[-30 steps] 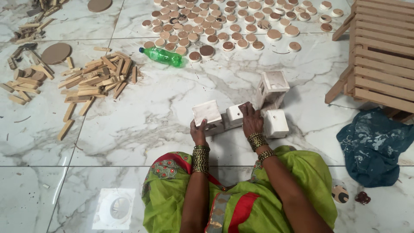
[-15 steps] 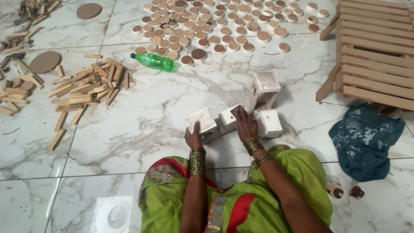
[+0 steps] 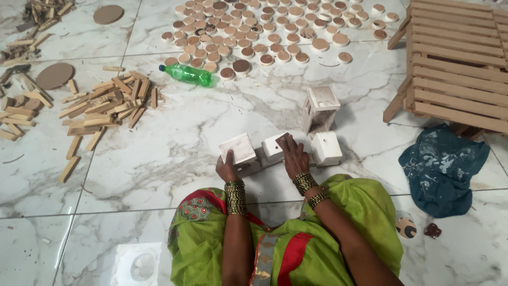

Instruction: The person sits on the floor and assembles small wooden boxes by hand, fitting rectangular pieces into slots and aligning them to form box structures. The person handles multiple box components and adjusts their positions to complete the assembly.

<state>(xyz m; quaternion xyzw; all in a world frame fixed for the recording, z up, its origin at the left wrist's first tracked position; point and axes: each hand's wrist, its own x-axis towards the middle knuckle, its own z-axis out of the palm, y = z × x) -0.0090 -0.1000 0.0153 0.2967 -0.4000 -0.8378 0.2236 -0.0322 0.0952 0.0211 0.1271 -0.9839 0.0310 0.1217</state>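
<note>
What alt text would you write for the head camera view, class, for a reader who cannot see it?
A seated person's left hand and right hand rest on small white boxes lined up on a marble floor. Beyond lie a green bottle, wood sticks and round discs.

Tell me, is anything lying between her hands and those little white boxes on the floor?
Nothing visible. The left hand already rests against the left white box, and the right hand lies on the middle white box. A third box sits just right of them.
</note>
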